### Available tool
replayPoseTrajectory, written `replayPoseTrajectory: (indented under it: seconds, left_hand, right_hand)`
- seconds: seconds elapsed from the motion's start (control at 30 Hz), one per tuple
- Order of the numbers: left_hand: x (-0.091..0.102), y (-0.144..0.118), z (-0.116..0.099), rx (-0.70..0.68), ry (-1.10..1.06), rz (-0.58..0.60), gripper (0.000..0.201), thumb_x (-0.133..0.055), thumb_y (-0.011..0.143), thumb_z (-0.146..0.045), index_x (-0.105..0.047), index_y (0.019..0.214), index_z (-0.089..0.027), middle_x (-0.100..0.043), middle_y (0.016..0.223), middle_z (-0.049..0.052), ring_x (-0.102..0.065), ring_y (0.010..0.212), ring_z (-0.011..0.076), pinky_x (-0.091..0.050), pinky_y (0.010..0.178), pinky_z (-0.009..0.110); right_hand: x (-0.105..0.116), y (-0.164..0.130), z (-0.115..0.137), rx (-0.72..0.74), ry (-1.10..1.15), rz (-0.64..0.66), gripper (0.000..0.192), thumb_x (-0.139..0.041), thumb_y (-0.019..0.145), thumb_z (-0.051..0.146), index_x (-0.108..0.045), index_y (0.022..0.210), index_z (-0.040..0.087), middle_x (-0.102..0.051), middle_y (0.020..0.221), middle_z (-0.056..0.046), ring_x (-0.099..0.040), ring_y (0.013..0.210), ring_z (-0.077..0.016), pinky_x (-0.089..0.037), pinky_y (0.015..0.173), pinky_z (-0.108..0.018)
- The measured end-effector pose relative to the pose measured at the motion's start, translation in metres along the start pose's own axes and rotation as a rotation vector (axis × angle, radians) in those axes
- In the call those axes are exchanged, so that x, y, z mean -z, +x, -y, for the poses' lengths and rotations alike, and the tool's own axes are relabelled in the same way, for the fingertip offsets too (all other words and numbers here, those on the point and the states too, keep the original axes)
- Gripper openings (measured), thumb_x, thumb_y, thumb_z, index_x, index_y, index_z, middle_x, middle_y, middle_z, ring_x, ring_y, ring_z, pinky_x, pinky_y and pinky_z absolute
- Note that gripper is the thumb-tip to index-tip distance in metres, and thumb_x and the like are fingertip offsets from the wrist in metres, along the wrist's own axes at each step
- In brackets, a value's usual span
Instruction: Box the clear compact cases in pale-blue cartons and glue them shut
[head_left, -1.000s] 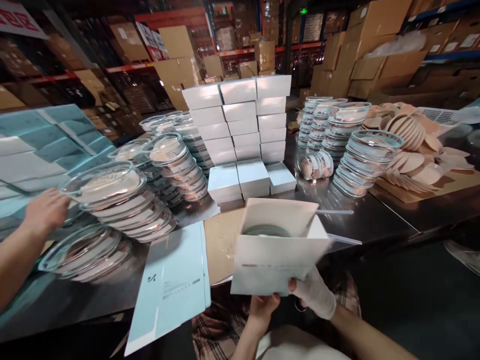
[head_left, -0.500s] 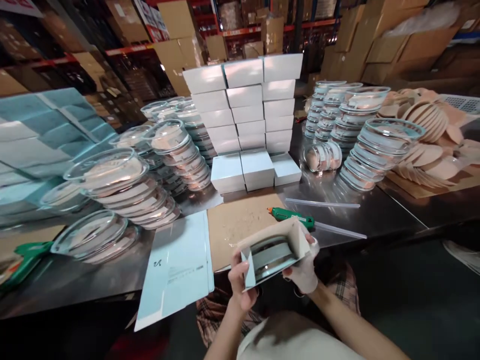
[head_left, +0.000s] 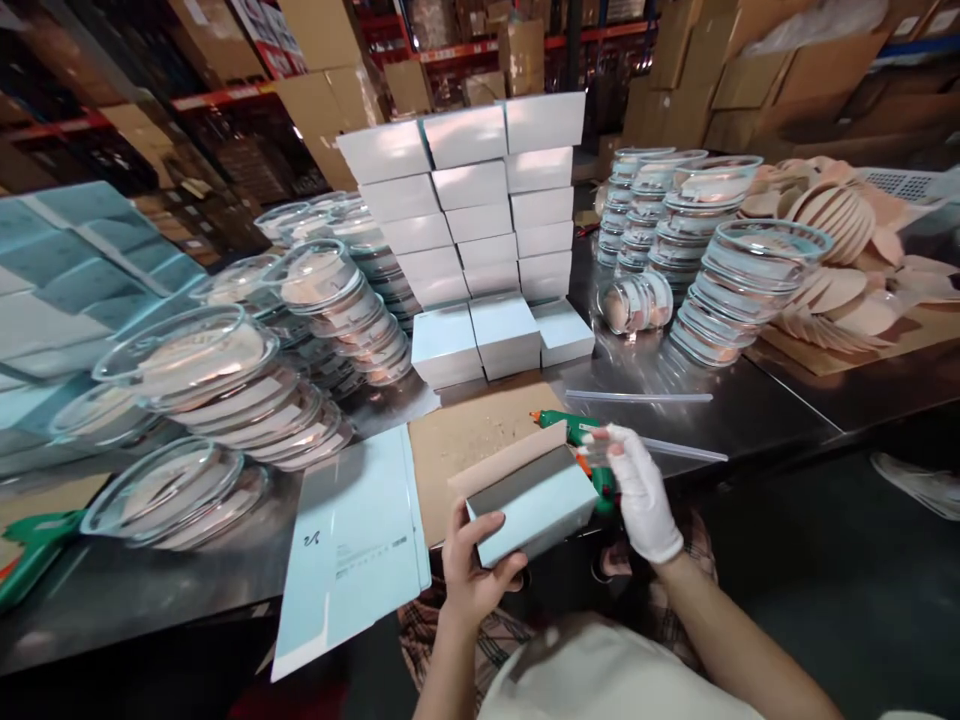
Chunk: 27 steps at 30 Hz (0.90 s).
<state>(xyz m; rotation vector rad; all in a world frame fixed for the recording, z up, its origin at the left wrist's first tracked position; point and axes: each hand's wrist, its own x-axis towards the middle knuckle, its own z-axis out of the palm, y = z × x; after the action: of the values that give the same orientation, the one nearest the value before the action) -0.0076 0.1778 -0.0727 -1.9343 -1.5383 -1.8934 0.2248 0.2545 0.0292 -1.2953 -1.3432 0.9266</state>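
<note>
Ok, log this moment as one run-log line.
left hand: holds small box | right hand: gloved, grips green glue gun at box flap | beside: flat carton sheet | behind: white box stack

**Count, bench items**

White boxes (head_left: 480,215): 3 cols stacked, approx 18 visible. Glue guns: 2, one at hand (head_left: 581,435), one far left (head_left: 34,550). Clear glue sticks (head_left: 637,397): 2. Flat carton blanks (head_left: 349,545): 1. Dish stacks (head_left: 739,290): too many to count.

Warehouse: racked cartons (head_left: 330,80), stacked boxes (head_left: 469,200)
</note>
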Motion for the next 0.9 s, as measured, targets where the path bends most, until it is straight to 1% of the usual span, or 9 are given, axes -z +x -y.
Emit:
replayPoseTrajectory:
  seconds: [0.1,0.2,0.3,0.4,0.5,0.6,0.67,0.73,0.9]
  left_hand:
    - [0.016,-0.011,-0.007,-0.015,0.055,-0.111,0.031,-0.079,0.087,-0.048,-0.073,0.109,-0.027,-0.070,0.093,0.005,-0.063,0.124,0.0311,-0.047,0.112,0.047]
    - [0.025,-0.021,-0.018,0.090,0.077,-0.219,0.024,-0.078,0.087,-0.036,-0.071,0.109,-0.028,-0.069,0.095,0.003,-0.056,0.134,0.0305,-0.034,0.123,0.051]
    - [0.028,-0.021,-0.024,0.228,0.033,-0.250,0.022,-0.077,0.087,-0.033,-0.071,0.107,-0.028,-0.069,0.100,0.003,-0.050,0.141,0.0306,-0.027,0.127,0.050]
    - [0.025,-0.016,-0.024,0.348,-0.003,-0.260,0.020,-0.075,0.087,-0.037,-0.072,0.104,-0.027,-0.070,0.105,0.004,-0.051,0.141,0.0328,-0.032,0.122,0.049]
    - [0.016,-0.009,-0.025,0.467,-0.061,-0.238,0.023,-0.075,0.087,-0.043,-0.074,0.102,-0.025,-0.071,0.111,0.006,-0.056,0.134,0.0340,-0.041,0.113,0.045]
    - [0.003,0.000,-0.029,0.567,-0.133,-0.169,0.028,-0.076,0.087,-0.047,-0.075,0.102,-0.024,-0.071,0.113,0.007,-0.063,0.121,0.0303,-0.047,0.102,0.039]
    - [-0.007,0.005,-0.033,0.600,-0.159,-0.108,0.031,-0.077,0.085,-0.050,-0.075,0.101,-0.024,-0.070,0.113,0.007,-0.064,0.115,0.0285,-0.050,0.097,0.037]
    - [-0.016,0.010,-0.037,0.599,-0.161,-0.054,0.034,-0.079,0.084,-0.053,-0.076,0.101,-0.024,-0.070,0.112,0.007,-0.064,0.115,0.0289,-0.050,0.096,0.037]
    - [-0.030,0.014,-0.047,0.549,-0.110,0.035,0.032,-0.078,0.086,-0.052,-0.077,0.103,-0.025,-0.070,0.114,0.009,-0.058,0.128,0.0319,-0.047,0.105,0.041]
  right_hand:
    - [0.023,0.015,-0.004,-0.244,-0.719,0.114,0.048,-0.043,0.099,0.062,-0.066,0.085,0.023,-0.076,0.090,-0.012,-0.074,0.096,-0.0339,-0.051,0.087,-0.044]
    - [0.022,0.030,-0.013,-0.400,-1.069,0.329,0.047,-0.059,0.091,0.062,-0.070,0.098,0.018,-0.078,0.104,-0.020,-0.074,0.104,-0.0419,-0.050,0.085,-0.046]
    - [0.015,0.042,-0.029,-0.438,-0.938,0.289,0.046,-0.076,0.077,0.046,-0.070,0.107,0.013,-0.077,0.110,-0.025,-0.073,0.109,-0.0438,-0.050,0.086,-0.045]
    - [0.020,0.049,-0.043,-0.462,-0.669,0.245,0.027,-0.076,0.069,0.040,-0.070,0.080,0.017,-0.077,0.085,-0.015,-0.074,0.093,-0.0364,-0.051,0.078,-0.039]
    - [0.032,0.049,-0.047,-0.450,-0.450,0.253,0.028,-0.066,0.075,0.046,-0.061,0.067,0.019,-0.069,0.064,-0.007,-0.070,0.068,-0.0248,-0.052,0.063,-0.032]
    - [0.038,0.036,-0.036,-0.386,-0.227,0.157,0.034,-0.063,0.076,0.054,-0.058,0.082,0.020,-0.068,0.065,-0.003,-0.066,0.059,-0.0194,-0.052,0.056,-0.030]
    - [0.037,0.022,-0.021,-0.284,0.017,0.040,0.044,-0.073,0.072,0.055,-0.057,0.094,0.021,-0.070,0.069,-0.001,-0.066,0.058,-0.0177,-0.054,0.056,-0.029]
    - [0.034,0.006,-0.006,-0.194,0.237,0.037,0.049,-0.081,0.071,0.052,-0.060,0.102,0.021,-0.072,0.072,-0.001,-0.065,0.057,-0.0159,-0.055,0.058,-0.028]
    - [0.029,-0.034,0.007,-0.181,0.131,0.114,0.037,-0.079,0.078,0.049,-0.076,0.102,0.021,-0.076,0.079,-0.005,-0.062,0.055,-0.0184,-0.055,0.053,-0.033]
